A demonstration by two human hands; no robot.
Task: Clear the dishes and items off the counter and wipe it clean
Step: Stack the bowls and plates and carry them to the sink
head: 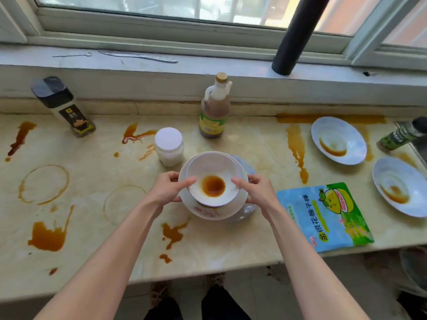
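The counter in front of me looks like polished cream stone, smooth, streaked with sticky brown stains. Between my hands sit nested bowls, glossy white ceramic. At two o'clock, two plates have the same glazed shine. At three o'clock lies a glossy printed plastic pouch. At twelve o'clock stands a clear plastic bottle; beside it, a frosted jar with a matt white lid.

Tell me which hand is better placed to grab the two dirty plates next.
Probably the right hand. Both plates sit on the counter's right side, past the snack pouch. The left hand would have to cross the stacked bowls both hands hold.
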